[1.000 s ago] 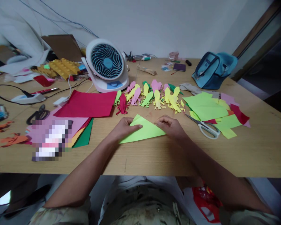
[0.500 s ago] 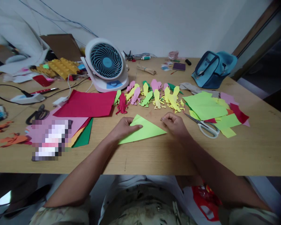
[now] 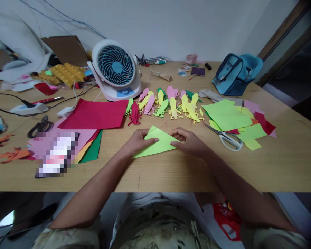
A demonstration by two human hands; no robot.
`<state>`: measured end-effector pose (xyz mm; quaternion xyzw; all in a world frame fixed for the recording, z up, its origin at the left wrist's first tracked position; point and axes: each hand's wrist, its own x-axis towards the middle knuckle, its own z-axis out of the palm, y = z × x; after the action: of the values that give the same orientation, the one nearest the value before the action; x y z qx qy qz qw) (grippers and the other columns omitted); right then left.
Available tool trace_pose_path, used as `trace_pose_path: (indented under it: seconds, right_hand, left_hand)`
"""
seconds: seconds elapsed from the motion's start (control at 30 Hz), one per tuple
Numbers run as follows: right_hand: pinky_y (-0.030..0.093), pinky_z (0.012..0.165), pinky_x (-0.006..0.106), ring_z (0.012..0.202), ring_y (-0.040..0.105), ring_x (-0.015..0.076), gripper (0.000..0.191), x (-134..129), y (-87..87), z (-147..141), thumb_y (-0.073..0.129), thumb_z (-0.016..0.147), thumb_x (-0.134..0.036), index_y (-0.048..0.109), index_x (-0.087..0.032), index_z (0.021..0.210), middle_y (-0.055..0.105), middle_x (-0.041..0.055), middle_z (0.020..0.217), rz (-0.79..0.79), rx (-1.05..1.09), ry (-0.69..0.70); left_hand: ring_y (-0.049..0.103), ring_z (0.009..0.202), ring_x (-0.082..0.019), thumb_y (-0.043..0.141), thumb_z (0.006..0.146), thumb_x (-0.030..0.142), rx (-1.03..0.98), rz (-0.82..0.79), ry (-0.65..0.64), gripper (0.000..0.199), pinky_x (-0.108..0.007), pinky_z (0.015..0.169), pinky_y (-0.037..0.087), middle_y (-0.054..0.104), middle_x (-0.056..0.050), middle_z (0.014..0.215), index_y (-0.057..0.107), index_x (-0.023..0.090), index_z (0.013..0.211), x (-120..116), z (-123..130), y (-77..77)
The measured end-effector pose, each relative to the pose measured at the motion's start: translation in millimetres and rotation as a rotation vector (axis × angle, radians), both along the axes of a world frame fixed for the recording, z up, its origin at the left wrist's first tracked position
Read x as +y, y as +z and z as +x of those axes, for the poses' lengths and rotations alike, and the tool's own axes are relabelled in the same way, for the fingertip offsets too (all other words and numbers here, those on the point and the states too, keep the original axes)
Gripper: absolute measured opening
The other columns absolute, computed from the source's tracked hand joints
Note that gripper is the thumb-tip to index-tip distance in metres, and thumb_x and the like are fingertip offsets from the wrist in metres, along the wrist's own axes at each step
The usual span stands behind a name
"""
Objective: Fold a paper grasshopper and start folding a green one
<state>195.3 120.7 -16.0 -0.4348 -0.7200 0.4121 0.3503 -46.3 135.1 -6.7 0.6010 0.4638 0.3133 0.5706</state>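
A folded lime-green paper (image 3: 157,142), roughly triangular, is held low over the wooden table in front of me. My left hand (image 3: 140,141) grips its left side, with the thumb on top and the fingers behind. At the right corner, my right hand (image 3: 185,140) pinches the paper between its thumb and fingers. Behind the paper lies a group of small folded paper figures, among them a yellow one (image 3: 173,108), a red one (image 3: 134,113) and a pink one (image 3: 149,103).
Red paper (image 3: 95,114), coloured sheets and a blurred-out flat object (image 3: 58,154) lie left, near black scissors (image 3: 43,126). A fan (image 3: 116,69) stands behind. White-handled scissors (image 3: 230,141), green paper (image 3: 228,116) and a blue bag (image 3: 234,76) are on the right.
My right hand has moved left and taken hold of the right corner of the green paper. My left hand keeps its grip. The camera view has shifted slightly.
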Motion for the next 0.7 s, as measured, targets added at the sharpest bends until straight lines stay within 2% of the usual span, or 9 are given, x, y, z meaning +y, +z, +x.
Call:
trace_pose_path:
  seconds: [0.13,0.3,0.43,0.53,0.7]
  right_hand:
    - [0.049,0.072,0.029,0.082,0.063,0.0188,0.024,2,-3.9,2,0.068,0.081,-0.039,0.065,-0.020,0.094,0.068,0.0016,0.090,-0.076,-0.025,0.062]
    - [0.049,0.082,0.032,0.089,0.064,0.0207,0.023,9,0.1,7,0.070,0.077,-0.037,0.067,-0.019,0.092,0.071,0.0028,0.094,-0.072,0.059,-0.126]
    - [0.049,0.080,0.033,0.086,0.064,0.0199,0.027,13,1.4,10,0.071,0.076,-0.039,0.068,-0.020,0.094,0.072,0.0042,0.095,-0.111,0.128,-0.223]
    - [0.049,0.080,0.032,0.086,0.064,0.0190,0.026,14,0.0,11,0.073,0.075,-0.039,0.069,-0.020,0.092,0.071,0.0039,0.095,-0.115,0.118,-0.192]
    - [0.047,0.067,0.028,0.074,0.058,0.0157,0.028,12,-0.4,14,0.072,0.076,-0.043,0.068,-0.020,0.090,0.067,0.0008,0.089,-0.204,0.068,-0.073]
  left_hand:
    - [0.057,0.058,-0.011,0.080,0.068,0.047,-0.037,0.014,0.006,0.044,-0.020,0.052,0.040,0.070,-0.002,0.076,0.075,0.012,0.093,-3,4,-3.0]
    - [0.063,0.066,-0.015,0.081,0.069,0.048,-0.167,-0.028,0.089,0.046,-0.023,0.058,0.046,0.074,-0.005,0.085,0.074,0.013,0.098,-6,12,-7.1]
    - [0.060,0.064,-0.013,0.081,0.068,0.047,-0.181,-0.015,0.068,0.045,-0.022,0.058,0.045,0.073,-0.004,0.084,0.074,0.013,0.097,-8,15,-6.0]
    - [0.059,0.063,-0.013,0.078,0.070,0.049,-0.143,-0.006,0.081,0.044,-0.022,0.056,0.043,0.073,-0.004,0.082,0.074,0.012,0.094,-9,15,-4.3]
    - [0.057,0.062,-0.014,0.071,0.077,0.050,-0.052,0.022,0.085,0.042,-0.022,0.054,0.040,0.071,-0.005,0.081,0.073,0.011,0.092,-12,13,-5.1]
